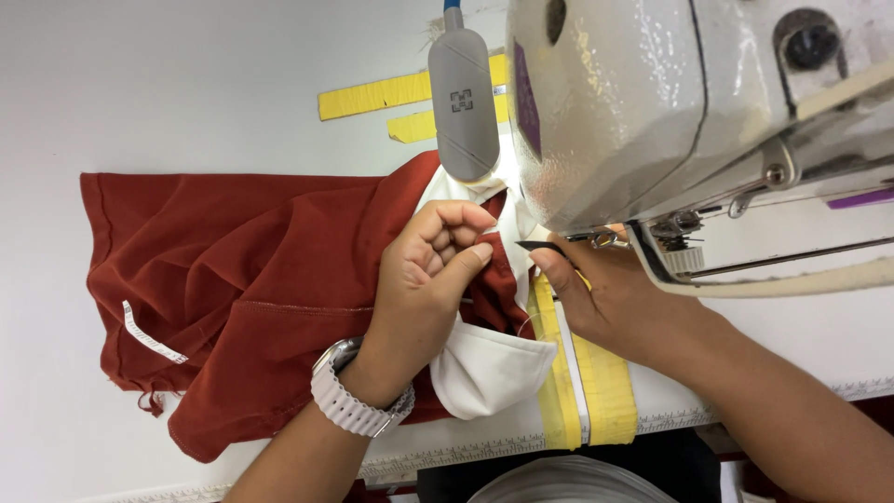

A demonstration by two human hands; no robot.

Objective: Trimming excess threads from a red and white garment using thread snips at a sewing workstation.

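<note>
A rust-red garment (242, 279) lies spread on the white sewing table (186, 84), with a white fabric piece (484, 368) folded at its right end. My left hand (424, 275), a white watch on its wrist, pinches the red and white fabric just left of the needle area. My right hand (605, 293) reaches under the head of the sewing machine (670, 102) and holds a small dark, thin tool (542, 247) pointed at the fabric. The needle itself is hidden by the machine head.
A grey lamp pod (463, 93) hangs over the fabric. Yellow tape strips (382, 93) mark the table behind, and more yellow tape (596, 382) runs toward the front edge. A small white label (149, 335) sticks out of the garment at left.
</note>
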